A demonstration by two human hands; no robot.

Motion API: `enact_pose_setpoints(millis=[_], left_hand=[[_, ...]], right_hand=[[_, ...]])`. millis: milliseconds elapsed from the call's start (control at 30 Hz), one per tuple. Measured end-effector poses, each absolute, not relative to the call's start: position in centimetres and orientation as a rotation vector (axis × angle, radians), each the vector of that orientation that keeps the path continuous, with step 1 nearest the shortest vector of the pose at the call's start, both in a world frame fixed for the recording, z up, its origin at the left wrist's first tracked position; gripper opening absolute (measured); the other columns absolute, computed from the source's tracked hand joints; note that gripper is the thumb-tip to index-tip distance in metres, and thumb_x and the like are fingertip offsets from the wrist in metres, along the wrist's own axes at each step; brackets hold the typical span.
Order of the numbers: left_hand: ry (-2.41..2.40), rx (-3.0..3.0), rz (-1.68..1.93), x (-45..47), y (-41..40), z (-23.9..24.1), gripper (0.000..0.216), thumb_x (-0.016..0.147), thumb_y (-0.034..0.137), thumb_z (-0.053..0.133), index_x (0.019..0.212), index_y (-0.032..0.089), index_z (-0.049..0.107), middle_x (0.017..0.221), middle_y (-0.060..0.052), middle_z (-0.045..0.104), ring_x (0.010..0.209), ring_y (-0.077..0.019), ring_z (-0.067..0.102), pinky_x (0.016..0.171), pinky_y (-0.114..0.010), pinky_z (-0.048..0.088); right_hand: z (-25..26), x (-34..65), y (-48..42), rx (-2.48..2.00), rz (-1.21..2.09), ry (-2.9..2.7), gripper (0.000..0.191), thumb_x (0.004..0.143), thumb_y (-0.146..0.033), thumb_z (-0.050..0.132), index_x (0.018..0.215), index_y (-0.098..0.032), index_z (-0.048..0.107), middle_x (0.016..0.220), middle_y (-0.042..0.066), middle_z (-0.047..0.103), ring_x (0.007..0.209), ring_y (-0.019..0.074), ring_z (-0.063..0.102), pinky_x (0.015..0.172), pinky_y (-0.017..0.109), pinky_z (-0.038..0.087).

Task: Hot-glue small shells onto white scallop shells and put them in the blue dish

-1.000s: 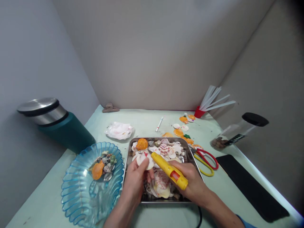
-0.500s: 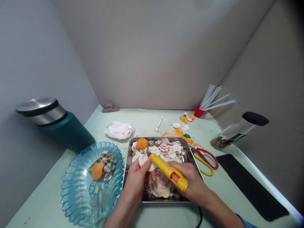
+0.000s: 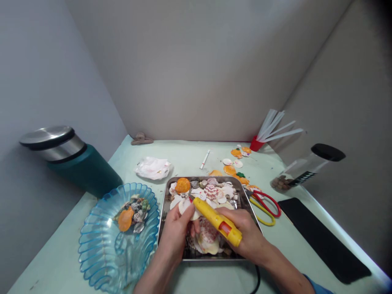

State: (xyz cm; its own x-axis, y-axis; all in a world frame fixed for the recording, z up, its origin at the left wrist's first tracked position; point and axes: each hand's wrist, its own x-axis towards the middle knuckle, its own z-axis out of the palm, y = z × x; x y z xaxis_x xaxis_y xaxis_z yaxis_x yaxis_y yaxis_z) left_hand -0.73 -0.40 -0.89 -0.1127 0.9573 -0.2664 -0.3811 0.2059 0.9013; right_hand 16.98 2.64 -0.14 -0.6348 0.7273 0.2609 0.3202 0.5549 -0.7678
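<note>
My right hand (image 3: 245,228) is wrapped round a yellow hot glue gun (image 3: 218,219), its nozzle pointing up and left. Between thumb and fingers, my left hand (image 3: 177,226) pinches a white scallop shell (image 3: 183,206). The gun's tip is right at this shell; whether it touches cannot be made out. Both hands are over a metal tray (image 3: 200,260) heaped with shells. In it lie an orange scallop shell (image 3: 183,185) and a red-striped shell (image 3: 211,191), and large speckled shells show beneath my hands.
A blue scalloped dish (image 3: 92,241) with small shells stands left, beside a teal flask (image 3: 88,169). Right of the tray lie red-and-yellow-handled scissors (image 3: 272,208), a black slab (image 3: 324,241) and a clear jar (image 3: 294,173). Behind are a red cup (image 3: 256,143) of white sticks and a marker (image 3: 205,159).
Almost nothing differs. The whole view has shifted very slightly, while both hands keep their hold on the shell and the glue gun.
</note>
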Motion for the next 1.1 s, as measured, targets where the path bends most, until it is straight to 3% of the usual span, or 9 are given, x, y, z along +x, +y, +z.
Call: enact_pose_setpoints(millis=[767,1100], left_hand=[[1.235,0.672,1.271,-0.7,-0.5,-0.8,0.037,0.069,0.049,0.068,0.072,0.015,0.052,0.041,0.004,0.052,0.036,-0.0056,0.036,0.039,-0.018,0.023],[1.235,0.647,1.366,-0.9,-0.4,-0.7,0.029,0.075,0.041,0.064,0.074,0.016,0.049,0.043,0.004,0.054,0.036,-0.0062,0.038,0.040,-0.018,0.025]], right_hand=[[-0.4,17.2,2.7,-0.882,0.928,-2.201,0.012,0.081,-0.025,0.055,0.087,-0.016,0.060,0.071,0.001,0.060,0.061,0.0130,0.053,0.057,0.022,0.041],[0.7,18.0,3.0,-0.946,0.742,-2.205,0.016,0.086,-0.025,0.049,0.094,-0.016,0.061,0.074,0.002,0.066,0.060,0.0129,0.058,0.056,0.021,0.041]])
